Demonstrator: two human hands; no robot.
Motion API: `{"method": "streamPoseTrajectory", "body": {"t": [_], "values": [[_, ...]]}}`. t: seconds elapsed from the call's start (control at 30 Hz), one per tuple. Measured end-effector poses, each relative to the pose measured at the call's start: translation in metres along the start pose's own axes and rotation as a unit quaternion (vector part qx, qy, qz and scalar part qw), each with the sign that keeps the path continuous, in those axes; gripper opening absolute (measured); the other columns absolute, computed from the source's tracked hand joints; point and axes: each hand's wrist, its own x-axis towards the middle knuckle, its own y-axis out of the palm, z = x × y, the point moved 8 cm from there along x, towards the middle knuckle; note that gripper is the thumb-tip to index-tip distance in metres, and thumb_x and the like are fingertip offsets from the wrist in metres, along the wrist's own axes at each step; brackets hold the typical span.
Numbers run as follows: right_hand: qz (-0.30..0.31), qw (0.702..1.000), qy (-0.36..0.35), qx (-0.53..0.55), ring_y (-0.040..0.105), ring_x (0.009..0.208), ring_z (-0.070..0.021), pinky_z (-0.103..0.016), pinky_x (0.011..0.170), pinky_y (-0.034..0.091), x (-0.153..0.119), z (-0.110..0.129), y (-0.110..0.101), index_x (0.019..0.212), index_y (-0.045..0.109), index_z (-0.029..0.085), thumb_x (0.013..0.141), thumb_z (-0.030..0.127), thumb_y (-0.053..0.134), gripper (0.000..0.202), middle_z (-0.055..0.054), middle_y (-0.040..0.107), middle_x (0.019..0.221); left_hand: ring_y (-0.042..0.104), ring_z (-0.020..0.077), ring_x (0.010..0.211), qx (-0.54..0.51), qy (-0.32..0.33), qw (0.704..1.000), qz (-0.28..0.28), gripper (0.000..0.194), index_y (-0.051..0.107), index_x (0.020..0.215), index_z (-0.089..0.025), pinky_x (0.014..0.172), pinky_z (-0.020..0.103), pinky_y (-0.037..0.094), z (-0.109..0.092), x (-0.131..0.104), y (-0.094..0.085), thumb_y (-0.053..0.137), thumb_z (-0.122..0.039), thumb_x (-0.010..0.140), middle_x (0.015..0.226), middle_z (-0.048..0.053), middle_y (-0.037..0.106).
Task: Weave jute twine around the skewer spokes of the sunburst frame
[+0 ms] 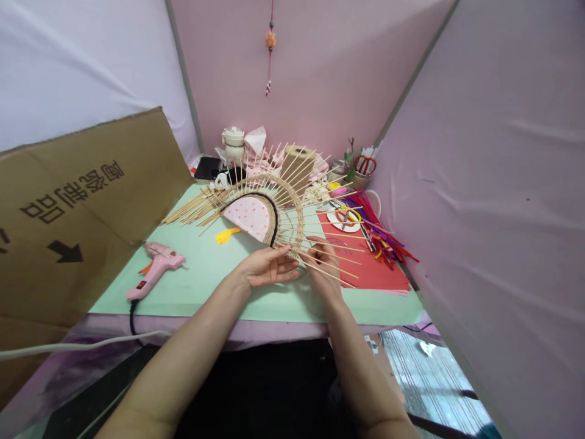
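A fan-shaped piece of weaving [300, 225] stands tilted over the table, its thin bamboo sticks spreading outward through a braided twine band. At its centre is a white half-round panel [249, 216] with pink spots and a black edging. My left hand [273, 267] grips the lower right edge of the fan, thumb on top and fingers curled below. Close beside it, the fingers of my right hand [323, 261] are pinched among the lower sticks at the end of the twine band. A loose loop of twine hangs between the hands. A yellow tassel [227, 235] lies by the panel.
At the left are a pink glue gun [158, 268] and a large cardboard sheet [91, 213]. Loose sticks [189, 207] lie behind. Red paper [375, 268], coloured pipe cleaners [388, 241] and red-handled scissors [365, 164] are on the right. A white jar [233, 143] stands at the back.
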Motion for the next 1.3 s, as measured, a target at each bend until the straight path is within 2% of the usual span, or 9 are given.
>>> {"method": "streamPoseTrajectory", "body": {"t": [0.1,0.3,0.53,0.77,0.93,1.07,1.3], "values": [[0.004,1.0,0.002,-0.004,0.037,0.054,-0.0094,-0.023,0.052,0.03,0.001,-0.001,0.0,0.104,0.061,0.022,0.072,0.034,0.075,0.038,0.01,0.04,0.061,0.071,0.0172,0.072,0.008,-0.001,1.0,-0.003,0.004,0.067,0.088,-0.011,0.077,0.036,0.06,0.001,-0.001,0.002,0.066,-0.015,0.086,0.075,0.008,0.072],[0.01,1.0,0.013,-0.016,0.038,0.056,-0.0095,-0.022,0.053,0.032,0.002,-0.006,0.0,0.105,0.061,0.024,0.073,0.035,0.074,0.037,0.009,0.04,0.064,0.067,0.0124,0.067,0.049,0.027,0.998,-0.012,0.028,0.066,0.088,-0.012,0.07,0.028,0.057,0.001,0.001,0.003,0.079,-0.002,0.065,0.076,0.003,0.07],[0.013,0.999,0.016,-0.032,0.037,0.055,-0.0101,-0.023,0.053,0.032,0.0,-0.002,0.0,0.106,0.06,0.023,0.073,0.036,0.072,0.038,0.009,0.039,0.063,0.062,0.0101,0.061,0.077,0.082,0.992,-0.059,0.027,0.066,0.085,-0.011,0.064,0.025,0.053,-0.003,-0.004,0.011,0.075,0.0,0.061,0.073,0.002,0.068],[0.032,0.999,-0.007,-0.012,0.041,0.055,-0.0102,-0.024,0.054,0.034,0.002,-0.002,0.0,0.107,0.058,0.022,0.07,0.037,0.075,0.043,0.008,0.044,0.062,0.063,0.0099,0.066,0.095,0.124,0.985,-0.073,0.026,0.069,0.085,-0.009,0.066,0.024,0.052,-0.006,-0.006,0.015,0.072,-0.001,0.06,0.084,0.007,0.07],[0.037,0.999,-0.005,-0.014,0.037,0.051,-0.0094,-0.024,0.052,0.03,0.008,-0.006,-0.007,0.102,0.06,0.023,0.07,0.038,0.076,0.039,0.009,0.044,0.061,0.062,0.0098,0.066,0.1,0.113,0.985,-0.079,0.028,0.069,0.086,-0.011,0.069,0.025,0.051,-0.002,-0.005,0.009,0.076,-0.002,0.061,0.081,0.005,0.07],[0.044,0.999,-0.012,-0.027,0.035,0.051,-0.0094,-0.024,0.051,0.027,0.009,-0.007,-0.009,0.099,0.062,0.023,0.072,0.036,0.075,0.033,0.009,0.042,0.06,0.059,0.0077,0.063,0.086,0.11,0.986,-0.092,0.027,0.067,0.082,-0.012,0.063,0.02,0.045,-0.003,-0.007,0.004,0.075,0.0,0.06,0.072,0.001,0.067],[0.046,0.999,-0.019,-0.011,0.036,0.053,-0.0091,-0.024,0.052,0.028,0.007,-0.009,-0.007,0.101,0.062,0.023,0.073,0.034,0.075,0.034,0.008,0.042,0.062,0.063,0.0117,0.067,0.031,0.055,0.997,-0.054,0.01,0.063,0.076,-0.013,0.059,0.021,0.045,0.004,-0.003,0.0,0.064,-0.009,0.067,0.072,0.003,0.066]]}}
